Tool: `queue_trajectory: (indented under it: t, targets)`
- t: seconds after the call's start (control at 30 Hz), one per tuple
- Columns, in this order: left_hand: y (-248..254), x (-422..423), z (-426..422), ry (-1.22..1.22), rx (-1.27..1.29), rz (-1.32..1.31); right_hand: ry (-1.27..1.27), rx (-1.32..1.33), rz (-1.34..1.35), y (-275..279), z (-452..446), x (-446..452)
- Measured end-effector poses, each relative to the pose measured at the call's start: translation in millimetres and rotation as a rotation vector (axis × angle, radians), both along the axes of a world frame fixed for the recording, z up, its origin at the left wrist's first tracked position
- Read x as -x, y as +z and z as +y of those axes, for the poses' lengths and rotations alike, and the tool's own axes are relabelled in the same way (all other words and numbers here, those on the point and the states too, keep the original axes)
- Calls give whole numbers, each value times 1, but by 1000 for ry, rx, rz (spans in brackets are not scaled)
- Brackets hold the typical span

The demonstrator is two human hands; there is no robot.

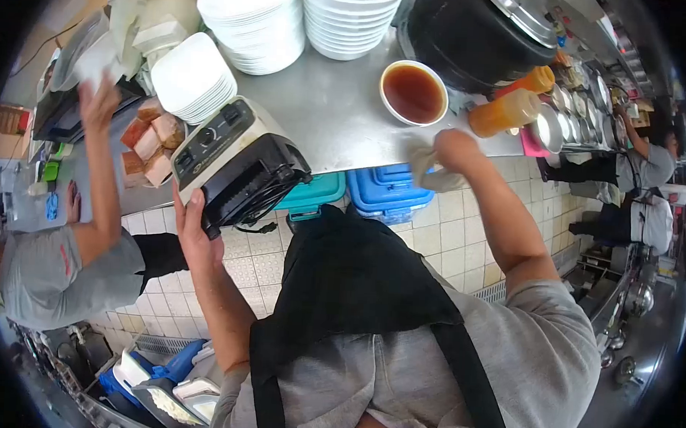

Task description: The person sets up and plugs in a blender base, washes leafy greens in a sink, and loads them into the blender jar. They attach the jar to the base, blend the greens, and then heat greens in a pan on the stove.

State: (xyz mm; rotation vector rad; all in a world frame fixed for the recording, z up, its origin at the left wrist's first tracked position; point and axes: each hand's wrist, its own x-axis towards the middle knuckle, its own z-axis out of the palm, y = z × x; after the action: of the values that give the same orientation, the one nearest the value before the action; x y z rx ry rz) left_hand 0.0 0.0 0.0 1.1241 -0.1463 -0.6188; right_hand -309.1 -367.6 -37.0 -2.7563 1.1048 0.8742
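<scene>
My left hand (197,223) grips a blender base (242,160) by its near left side, fingers closed along its edge. The base is tilted at the counter's front edge, with its beige control panel and knob facing up and a black cord bundled at its black side. In my right hand (459,150) is a crumpled beige cloth (429,168), held at the counter edge. Just beyond that hand stands a white bowl of reddish-brown liquid (414,93). Blocks of meat (153,141) lie left of the blender base, near a stack of square white plates (192,73).
Tall stacks of white bowls (252,19) and a black pot (473,36) line the back of the steel counter (324,114). Orange sauce bottles (507,112) stand right. Blue lidded bins (390,193) sit below. A co-worker (73,263) reaches in at left; others stand far right.
</scene>
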Motion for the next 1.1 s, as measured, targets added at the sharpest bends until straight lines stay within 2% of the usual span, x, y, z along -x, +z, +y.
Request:
queue_trajectory:
  t: [0.03, 0.1, 0.13, 0.2, 0.23, 0.3, 0.43, 0.53, 0.6, 0.73, 0.83, 0.9, 1.03, 1.1]
  targets:
    - [0, -3, -2, -3, 15, -4, -36, 52, -61, 10, -11, 12]
    - [4, 7, -2, -14, 5, 10, -269, 132, -91, 40, -19, 29]
    - [6, 5, -5, -32, 19, 15, -274, 131, -97, 41, -22, 34]
    - [6, 3, -7, -40, 22, 26, -498, 159, -554, 39, -23, 40]
    - [7, 2, -9, -35, 19, 20, -495, 153, -559, 28, -24, 44]
    - [9, 0, -12, -43, 17, 37, -357, 236, -741, -2, -19, 45]
    - [9, -3, -18, -58, -16, 40, -457, 192, -661, -22, 4, 51]
    - [10, -3, -19, -61, -44, 16, -420, 196, -600, -35, 11, 58]
    - [11, -3, -19, -87, -28, 5, -329, 252, -468, -45, 6, 60]
    - [9, -5, -17, -94, -46, 12, -361, 213, -566, -59, -6, 61]
    - [3, -7, -15, -76, -36, 22, -322, 160, -671, -71, 28, 42]
    - [-3, -11, -11, -92, -18, 10, -157, 157, -683, -82, 56, 16]
    - [8, -4, -17, -95, -2, -9, -104, -24, -716, -51, 89, -46]
    - [8, -5, -16, -69, -31, -24, -249, -618, -745, -17, 80, -71]
